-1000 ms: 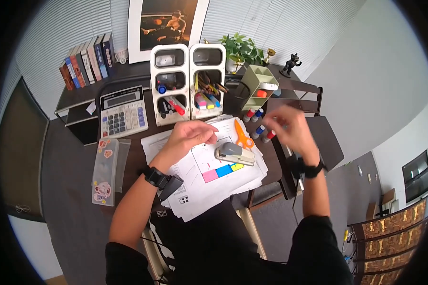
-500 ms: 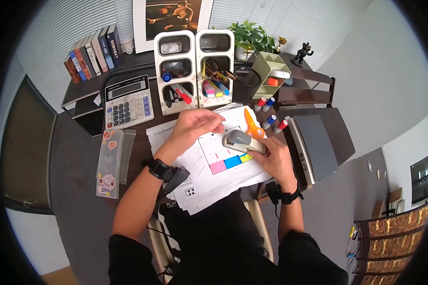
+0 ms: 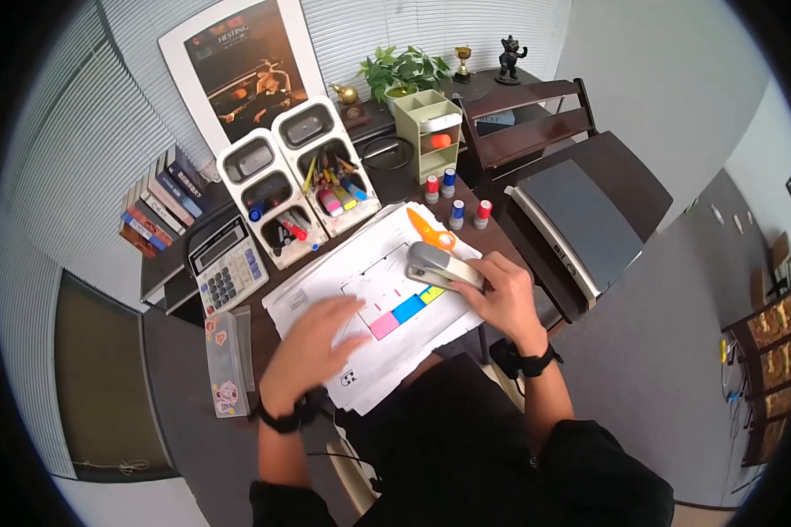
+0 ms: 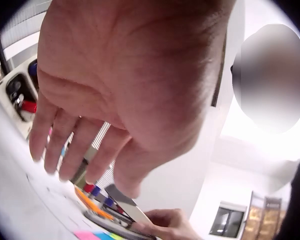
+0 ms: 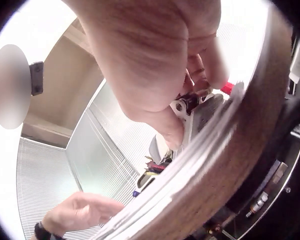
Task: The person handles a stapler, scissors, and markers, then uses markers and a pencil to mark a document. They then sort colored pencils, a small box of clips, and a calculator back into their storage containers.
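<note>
A grey and cream stapler (image 3: 432,260) lies on a stack of white papers (image 3: 431,338). My right hand (image 3: 508,300) pinches its rear end between thumb and fingers; the right wrist view shows this hand (image 5: 155,60) low beside the paper edge. Over the left part of the stack hovers my left hand (image 3: 312,347), fingers extended and holding nothing, its bare palm (image 4: 115,85) filling the left wrist view. Pink, blue and yellow sticky notes (image 3: 406,309) lie on the top sheet, in front of the stapler. Orange scissors (image 3: 429,230) rest at the stack's far edge.
Several red- and blue-capped small bottles (image 3: 457,214) stand right of the papers. Behind are a white pen organizer (image 3: 277,233) and a green organizer (image 3: 435,158). A calculator (image 3: 228,272) and a stickered pencil case (image 3: 227,364) lie left; a grey-topped machine (image 3: 580,220) stands right.
My right hand came in from the right, down to the stapler's rear end, and now grips it. My left hand moved back toward my body and straightened its fingers. The head view turned.
</note>
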### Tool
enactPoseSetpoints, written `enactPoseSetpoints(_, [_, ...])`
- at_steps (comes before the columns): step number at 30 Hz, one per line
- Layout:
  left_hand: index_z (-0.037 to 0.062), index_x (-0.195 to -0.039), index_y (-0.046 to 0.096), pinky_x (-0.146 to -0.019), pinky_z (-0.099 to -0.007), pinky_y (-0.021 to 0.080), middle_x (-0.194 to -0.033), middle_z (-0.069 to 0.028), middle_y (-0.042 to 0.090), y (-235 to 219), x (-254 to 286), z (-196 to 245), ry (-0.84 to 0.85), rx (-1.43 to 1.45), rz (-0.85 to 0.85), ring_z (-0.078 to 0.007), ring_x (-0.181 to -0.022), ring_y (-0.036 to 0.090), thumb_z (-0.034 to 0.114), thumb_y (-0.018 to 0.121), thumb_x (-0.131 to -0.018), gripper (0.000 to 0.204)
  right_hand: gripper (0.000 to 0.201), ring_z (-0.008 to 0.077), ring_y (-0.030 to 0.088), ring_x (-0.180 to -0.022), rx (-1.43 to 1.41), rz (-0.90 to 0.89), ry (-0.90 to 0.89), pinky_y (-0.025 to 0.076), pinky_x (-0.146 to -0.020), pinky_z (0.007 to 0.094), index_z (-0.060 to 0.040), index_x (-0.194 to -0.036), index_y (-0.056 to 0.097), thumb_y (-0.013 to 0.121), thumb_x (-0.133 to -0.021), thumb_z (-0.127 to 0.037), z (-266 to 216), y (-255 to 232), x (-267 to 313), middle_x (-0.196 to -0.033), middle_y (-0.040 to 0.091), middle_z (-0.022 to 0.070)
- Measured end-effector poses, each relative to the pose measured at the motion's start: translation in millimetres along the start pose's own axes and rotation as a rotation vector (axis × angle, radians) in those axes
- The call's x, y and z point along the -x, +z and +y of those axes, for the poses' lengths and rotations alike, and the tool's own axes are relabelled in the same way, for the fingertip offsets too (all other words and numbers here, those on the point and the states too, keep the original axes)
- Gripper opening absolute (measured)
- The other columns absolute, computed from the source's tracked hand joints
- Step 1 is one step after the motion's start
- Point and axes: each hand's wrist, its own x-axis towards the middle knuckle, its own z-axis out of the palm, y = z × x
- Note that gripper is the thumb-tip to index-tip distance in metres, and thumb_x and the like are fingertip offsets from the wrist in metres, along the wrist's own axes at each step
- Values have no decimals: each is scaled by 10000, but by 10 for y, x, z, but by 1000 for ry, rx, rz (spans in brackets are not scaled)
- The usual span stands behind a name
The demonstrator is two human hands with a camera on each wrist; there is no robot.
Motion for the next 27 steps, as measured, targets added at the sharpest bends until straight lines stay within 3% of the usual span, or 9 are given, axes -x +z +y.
enactPoseSetpoints(2, [22, -1313, 598, -1119, -426, 367, -1430, -195, 522, 85, 259, 125, -30, -59, -64, -386, -1366, 445, 233, 771, -831, 554, 351, 194, 582, -584, -51, 45, 49, 469, -539, 302, -1, -997, 726, 869, -733, -183, 68, -170, 78, -776, 608, 96])
enactPoseSetpoints(3, [24, -1317, 597, -1128, -442, 351, -1444, -187, 513, 123, 361, 178, -59, -116, -28, -380, -1385, 428, 218, 770, -827, 555, 305, 256, 608, -601, -77, 70, 136, 492, -556, 339, -15, -957, 726, 856, -741, -186, 67, -268, 99, -773, 617, 108])
enactPoseSetpoints(11, [3, -1267, 630, -1142, -518, 295, -1438, -193, 527, 508, 772, -70, -188, -163, 201, -381, -1397, 424, 196, 746, -839, 483, 317, 258, 612, -598, 69, 162, 232, 488, -552, 344, 12, -924, 711, 858, -725, -186, 443, -353, 231, -762, 607, 102])
enactPoseSetpoints(15, [-9, -1207, 661, -1129, -509, 320, -1377, -184, 587, 575, 768, -64, -198, -181, 317, -356, -1364, 479, 176, 744, -831, 428, 356, 261, 633, -701, 145, 152, 162, 515, -614, 366, 3, -964, 718, 853, -730, -228, 418, -300, 191, -823, 640, 97])
enactPoseSetpoints(18, [-12, -1189, 670, -1116, -503, 341, -1345, -179, 613, 573, 757, -61, -209, -178, 364, -344, -1340, 509, 160, 737, -833, 401, 344, 286, 629, -843, 205, 315, 79, 533, -665, 364, 3, -996, 713, 838, -744, -195, 244, -368, 42, -953, 674, 119])
enactPoseSetpoints(20, [-13, -1183, 673, -1109, -502, 352, -1334, -177, 621, 593, 779, -61, -214, -179, 371, -341, -1330, 521, 150, 731, -834, 390, 285, 278, 636, -821, 145, 306, -82, 540, -664, 364, -22, -994, 715, 815, -759, -149, 134, -333, -146, -953, 677, 108])
enactPoseSetpoints(22, [-15, -1171, 678, -1102, -497, 363, -1325, -177, 626, 603, 759, -47, -194, -240, 377, -339, -1319, 531, 133, 723, -832, 373, 142, 294, 664, -769, -21, 89, -153, 547, -657, 370, -72, -942, 711, 745, -814, -124, -10, -205, -323, -918, 687, 89])
enactPoseSetpoints(24, [-16, -1166, 680, -1101, -496, 364, -1318, -178, 630, 632, 768, -74, -186, -235, 386, -340, -1314, 535, 131, 723, -833, 367, 115, 318, 682, -761, 128, -184, -159, 550, -650, 387, -45, -863, 683, 702, -849, -158, -26, 7, -499, -884, 684, 123])
enactPoseSetpoints(27, [-18, -1159, 682, -1101, -495, 367, -1307, -181, 635, 600, 778, -66, -188, -238, 406, -342, -1305, 542, 132, 722, -835, 359, 165, 341, 689, -747, 225, -310, -125, 552, -649, 409, -19, -821, 659, 678, -860, -178, 80, 297, -638, -830, 673, 164])
